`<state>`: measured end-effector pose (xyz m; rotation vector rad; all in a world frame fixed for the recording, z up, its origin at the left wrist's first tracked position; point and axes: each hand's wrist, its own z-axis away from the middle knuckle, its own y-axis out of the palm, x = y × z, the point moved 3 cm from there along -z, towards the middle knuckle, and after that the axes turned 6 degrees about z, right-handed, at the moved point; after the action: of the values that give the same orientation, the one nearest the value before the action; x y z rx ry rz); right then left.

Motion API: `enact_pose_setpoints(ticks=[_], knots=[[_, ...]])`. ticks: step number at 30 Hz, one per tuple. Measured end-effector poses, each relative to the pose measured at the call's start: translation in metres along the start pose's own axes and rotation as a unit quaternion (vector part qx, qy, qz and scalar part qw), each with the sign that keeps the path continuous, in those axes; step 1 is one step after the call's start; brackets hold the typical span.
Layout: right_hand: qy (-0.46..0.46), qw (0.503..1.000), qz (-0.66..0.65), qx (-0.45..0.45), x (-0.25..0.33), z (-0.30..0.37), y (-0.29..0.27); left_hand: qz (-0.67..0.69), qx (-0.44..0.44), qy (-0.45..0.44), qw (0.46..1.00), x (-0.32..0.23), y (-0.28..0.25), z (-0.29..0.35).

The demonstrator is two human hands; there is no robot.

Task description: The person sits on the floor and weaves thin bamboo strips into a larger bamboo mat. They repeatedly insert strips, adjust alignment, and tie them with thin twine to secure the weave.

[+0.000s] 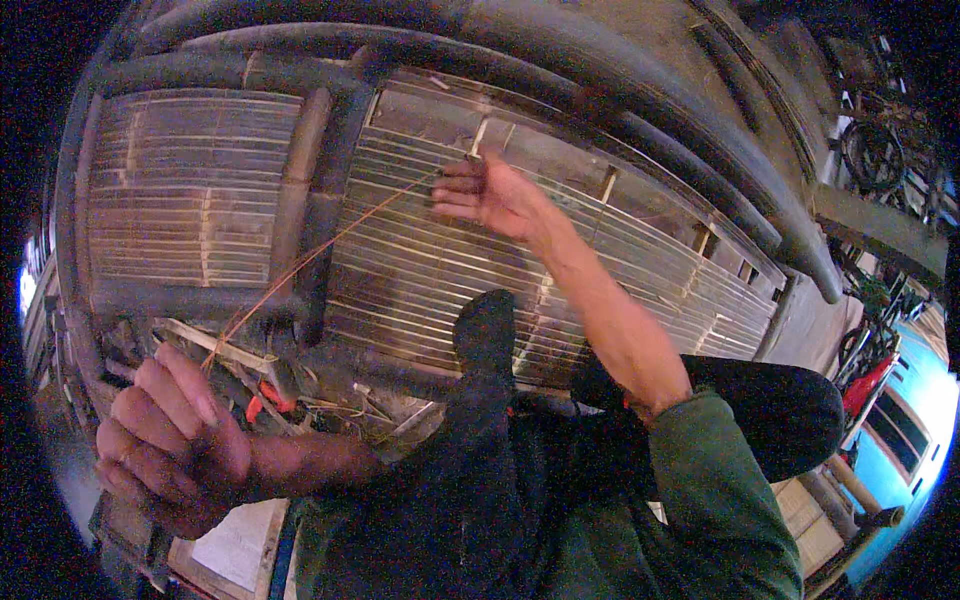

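Note:
A thin orange-brown cord (318,247) is drawn tight across the frame from lower left to upper middle. At its lower end my left hand (172,445) is closed, with the cord pinched between thumb and fingers. My right hand (492,198) reaches over the upper part of a bamboo-slat panel (410,262), its fingers stretched toward the left and somewhat blurred. The cord's upper end meets the slats by those fingertips; whether it touches them is hard to see. Thick dark poles frame the panel, and a thin crosspiece shows just above my right hand.
A second slatted panel (170,190) lies to the left, beyond a dark post (340,200). Long dark poles (700,110) curve along the far side. Below the panels are an orange-handled tool (268,400) and scraps. A blue wall (905,400) stands at the right.

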<state>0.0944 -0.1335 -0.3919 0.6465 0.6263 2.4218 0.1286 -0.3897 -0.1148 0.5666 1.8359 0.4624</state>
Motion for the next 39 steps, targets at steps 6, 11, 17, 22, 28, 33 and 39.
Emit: enact_pose_setpoints(ticks=[6, 11, 17, 22, 28, 33, 39], knots=[[-0.015, 0.948, -0.291, 0.131, -0.01, -0.031, -0.003, 0.0, -0.167, 0.004, 0.986, -0.03, -0.046, 0.023], [-0.018, 0.905, -0.407, 0.12, -0.035, -0.008, -0.015, -0.008, -0.22, -0.14, 0.965, -0.01, -0.067, 0.052], [-0.162, 0.866, 0.473, -0.005, -0.012, -0.017, -0.049, -0.551, -0.109, -0.284, 0.777, 0.002, -0.171, 0.115], [-0.225, 0.433, 0.873, 0.018, 0.102, 0.073, -0.138, -0.616, 0.001, -0.444, 0.651, 0.018, -0.171, 0.109], [-0.042, 0.137, 0.988, -0.062, 0.107, 0.162, -0.198, -0.672, 0.078, -0.28, 0.681, 0.061, -0.106, 0.023], [0.073, 0.288, 0.942, -0.157, 0.1, 0.288, -0.262, -0.606, 0.228, -0.2, 0.735, 0.179, -0.017, -0.009], [0.086, 0.453, 0.866, -0.193, 0.012, 0.403, -0.342, -0.565, 0.368, 0.023, 0.738, 0.325, 0.01, 0.037]])
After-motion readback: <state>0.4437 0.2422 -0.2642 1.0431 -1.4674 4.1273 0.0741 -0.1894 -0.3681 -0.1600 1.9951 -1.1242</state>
